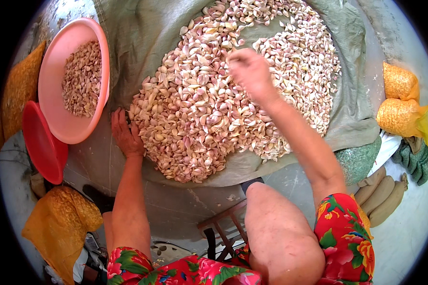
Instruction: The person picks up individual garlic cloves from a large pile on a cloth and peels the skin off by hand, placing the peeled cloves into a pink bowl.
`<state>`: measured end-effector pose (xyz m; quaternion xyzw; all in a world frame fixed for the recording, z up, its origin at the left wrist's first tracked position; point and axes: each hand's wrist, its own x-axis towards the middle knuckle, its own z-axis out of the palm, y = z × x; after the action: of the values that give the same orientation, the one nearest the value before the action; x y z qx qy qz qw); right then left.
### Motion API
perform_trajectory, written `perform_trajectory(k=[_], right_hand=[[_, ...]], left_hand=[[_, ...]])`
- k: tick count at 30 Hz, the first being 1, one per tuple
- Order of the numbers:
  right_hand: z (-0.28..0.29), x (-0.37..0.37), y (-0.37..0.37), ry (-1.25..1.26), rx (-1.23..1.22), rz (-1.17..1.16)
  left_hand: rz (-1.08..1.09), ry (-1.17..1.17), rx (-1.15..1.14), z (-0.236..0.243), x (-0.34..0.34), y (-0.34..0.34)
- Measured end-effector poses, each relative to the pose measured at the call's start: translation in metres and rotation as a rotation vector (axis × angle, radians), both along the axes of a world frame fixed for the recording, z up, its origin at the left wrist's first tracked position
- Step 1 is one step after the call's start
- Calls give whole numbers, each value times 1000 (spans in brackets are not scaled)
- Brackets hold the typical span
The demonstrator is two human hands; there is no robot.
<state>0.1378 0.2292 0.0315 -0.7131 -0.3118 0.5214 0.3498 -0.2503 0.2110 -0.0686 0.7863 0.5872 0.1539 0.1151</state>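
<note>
A broad heap of garlic cloves (195, 109), whitish with pink-purple skins, is spread over a grey-green cloth (354, 102). At the heap's left edge my left hand (127, 132) rests palm down, its fingers stretched out and touching the outermost cloves. My right hand (253, 76) is over the upper middle of the heap, thumb and fingers drawn together in a pinch. Whatever lies between those fingertips is too small and blurred to make out. Beside my left hand, a tilted pink basin (76, 35) holds smaller, browner cloves.
A red basin (38, 142) leans under the pink one. Orange mesh sacks stand at lower left (57, 228) and far right (399, 116). A green sack (361, 161) and tan gloves (383, 194) lie near my right elbow. A brown metal frame (226, 225) is by my knee.
</note>
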Motion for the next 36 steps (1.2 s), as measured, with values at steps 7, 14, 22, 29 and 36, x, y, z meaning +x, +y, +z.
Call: perform_trajectory(k=[7, 14, 22, 29, 36], right_hand=[[78, -115, -25, 363, 579, 683], [26, 17, -51, -236, 173, 127], [-30, 135, -46, -659, 192, 103], [-39, 118, -28, -875, 247, 553], [-33, 144, -70, -869, -45, 484]], left_hand=[[-33, -76, -3, -2, 12, 4], [1, -7, 2, -6, -5, 0], [-4, -75, -23, -4, 4, 2], [-20, -47, 12, -6, 6, 3], [-28, -27, 7, -7, 3, 3]])
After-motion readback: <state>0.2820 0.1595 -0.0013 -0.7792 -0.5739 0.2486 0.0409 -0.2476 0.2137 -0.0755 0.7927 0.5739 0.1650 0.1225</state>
